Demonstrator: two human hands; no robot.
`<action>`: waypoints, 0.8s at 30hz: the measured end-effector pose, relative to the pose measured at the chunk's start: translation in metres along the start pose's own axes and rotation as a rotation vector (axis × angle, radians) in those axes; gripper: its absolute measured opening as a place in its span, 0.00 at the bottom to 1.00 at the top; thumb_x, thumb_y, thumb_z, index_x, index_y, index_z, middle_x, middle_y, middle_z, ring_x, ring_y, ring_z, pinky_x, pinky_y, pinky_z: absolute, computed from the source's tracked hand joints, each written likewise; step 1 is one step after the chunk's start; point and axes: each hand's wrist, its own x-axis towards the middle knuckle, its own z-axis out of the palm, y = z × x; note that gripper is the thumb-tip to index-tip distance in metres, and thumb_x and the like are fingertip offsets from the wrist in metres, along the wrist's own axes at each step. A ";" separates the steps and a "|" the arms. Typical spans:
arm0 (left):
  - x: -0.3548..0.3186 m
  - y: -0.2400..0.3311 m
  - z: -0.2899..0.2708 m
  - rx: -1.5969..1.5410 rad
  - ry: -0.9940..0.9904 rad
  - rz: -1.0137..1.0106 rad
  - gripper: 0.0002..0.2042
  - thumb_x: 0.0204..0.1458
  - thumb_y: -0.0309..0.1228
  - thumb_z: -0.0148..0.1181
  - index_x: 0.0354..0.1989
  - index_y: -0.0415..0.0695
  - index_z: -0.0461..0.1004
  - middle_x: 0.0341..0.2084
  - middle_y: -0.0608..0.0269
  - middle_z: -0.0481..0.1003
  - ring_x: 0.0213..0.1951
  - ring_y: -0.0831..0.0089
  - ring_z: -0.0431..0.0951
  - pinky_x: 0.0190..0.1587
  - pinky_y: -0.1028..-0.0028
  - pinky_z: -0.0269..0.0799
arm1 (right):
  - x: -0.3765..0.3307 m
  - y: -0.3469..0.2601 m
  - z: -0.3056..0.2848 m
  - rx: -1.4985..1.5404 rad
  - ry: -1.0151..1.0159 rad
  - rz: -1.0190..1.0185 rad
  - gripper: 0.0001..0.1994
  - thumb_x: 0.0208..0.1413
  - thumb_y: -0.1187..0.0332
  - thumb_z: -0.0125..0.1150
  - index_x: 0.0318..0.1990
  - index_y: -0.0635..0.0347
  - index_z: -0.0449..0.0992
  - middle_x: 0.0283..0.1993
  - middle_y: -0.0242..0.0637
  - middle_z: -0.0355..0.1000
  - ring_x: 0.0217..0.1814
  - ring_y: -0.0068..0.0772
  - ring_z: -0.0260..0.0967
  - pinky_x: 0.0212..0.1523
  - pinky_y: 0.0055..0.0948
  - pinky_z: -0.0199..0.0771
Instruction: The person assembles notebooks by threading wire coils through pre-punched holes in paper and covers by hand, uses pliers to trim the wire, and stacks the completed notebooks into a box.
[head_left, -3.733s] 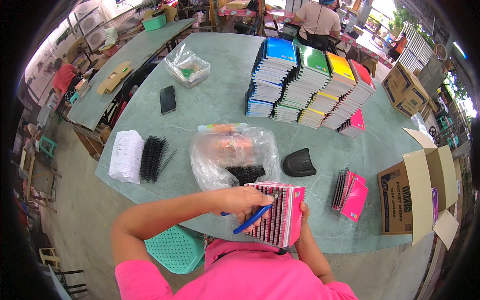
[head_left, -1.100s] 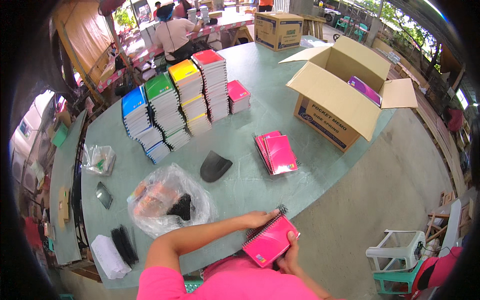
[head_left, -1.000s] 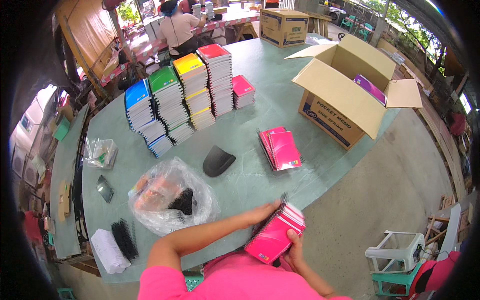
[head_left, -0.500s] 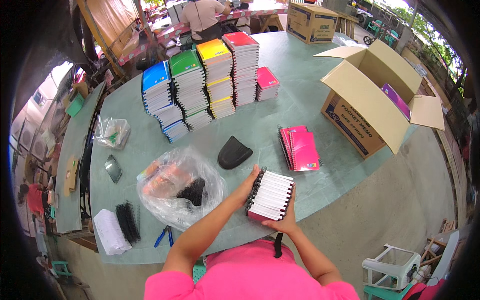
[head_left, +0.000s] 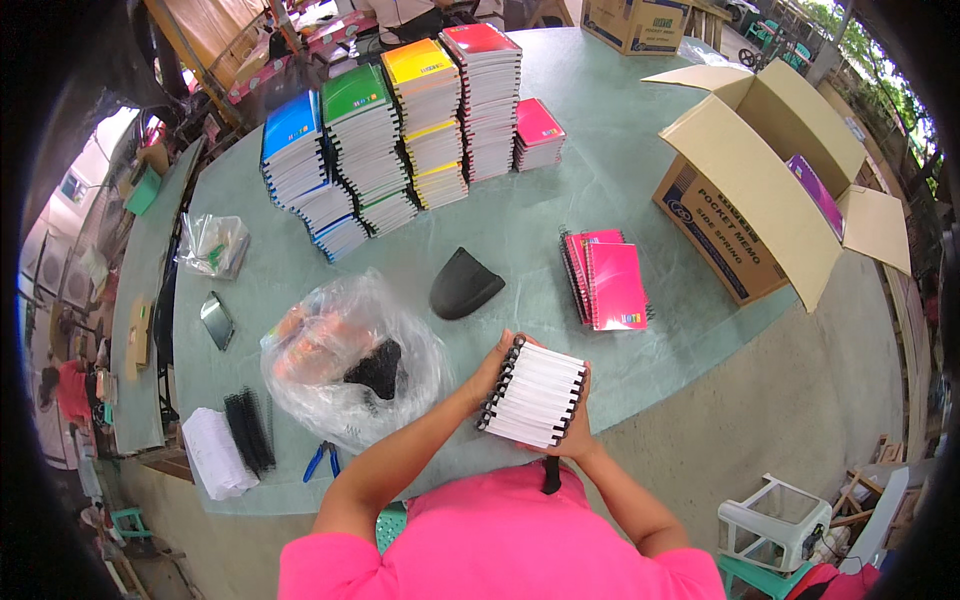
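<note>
Two hands meet on one bundle near the table's front edge, but I start at my far left. A white block of paper (head_left: 212, 452) lies there with black spiral coils (head_left: 250, 430) just beside it, and blue pliers (head_left: 321, 460) rest near the edge. Further back on that side sit a small clear bag (head_left: 214, 244) and a dark phone (head_left: 216, 320). Next comes a big crumpled plastic bag (head_left: 345, 360) holding orange and black items. My left hand (head_left: 497, 362) grips the coil-bound side of the stack of notebooks (head_left: 536, 394), fingers curled over the black spirals. My right hand (head_left: 578, 425) clasps the opposite side, mostly hidden behind the white page edges. I hold the stack just above the green table (head_left: 620, 180), close to my chest. Behind it lies a black curved piece (head_left: 462, 284). At the back stand tall piles of coloured notebooks (head_left: 400, 130). Right of my hands, pink notebooks (head_left: 606, 281) lie flat, and an open cardboard box (head_left: 765, 190) stands at the far right.
</note>
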 end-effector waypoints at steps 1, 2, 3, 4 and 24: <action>0.000 -0.004 -0.003 -0.030 0.006 -0.025 0.33 0.51 0.62 0.31 0.37 0.42 0.68 0.32 0.64 0.71 0.37 0.77 0.69 0.44 0.76 0.64 | -0.009 0.012 0.008 0.003 -0.025 -0.001 0.68 0.20 0.48 0.74 0.61 0.72 0.26 0.61 0.56 0.44 0.64 0.52 0.44 0.63 0.40 0.39; 0.002 -0.004 -0.006 -0.056 0.010 -0.044 0.33 0.51 0.62 0.31 0.37 0.42 0.68 0.32 0.64 0.71 0.37 0.77 0.69 0.45 0.76 0.64 | -0.011 0.016 0.010 -0.011 -0.035 -0.010 0.68 0.20 0.48 0.74 0.61 0.72 0.26 0.61 0.56 0.44 0.64 0.52 0.44 0.63 0.40 0.39; 0.002 -0.005 -0.008 -0.083 0.014 -0.063 0.33 0.51 0.62 0.31 0.37 0.41 0.68 0.33 0.64 0.71 0.37 0.77 0.69 0.45 0.76 0.64 | -0.013 0.019 0.012 -0.024 -0.046 -0.014 0.68 0.20 0.48 0.74 0.61 0.72 0.26 0.61 0.57 0.44 0.64 0.52 0.43 0.63 0.40 0.39; 0.001 -0.008 -0.008 -0.085 0.017 -0.066 0.33 0.51 0.61 0.30 0.37 0.41 0.68 0.33 0.63 0.71 0.37 0.76 0.69 0.45 0.75 0.64 | -0.017 0.020 0.014 -0.050 -0.046 -0.020 0.68 0.20 0.49 0.74 0.61 0.72 0.26 0.61 0.57 0.44 0.64 0.52 0.43 0.64 0.41 0.38; -0.029 0.095 0.114 1.765 0.010 0.749 0.33 0.46 0.54 0.48 0.57 0.45 0.58 0.58 0.42 0.50 0.61 0.47 0.46 0.61 0.54 0.37 | -0.014 0.029 0.012 0.005 0.039 -0.096 0.56 0.22 0.49 0.73 0.59 0.66 0.47 0.62 0.44 0.49 0.63 0.43 0.48 0.66 0.40 0.28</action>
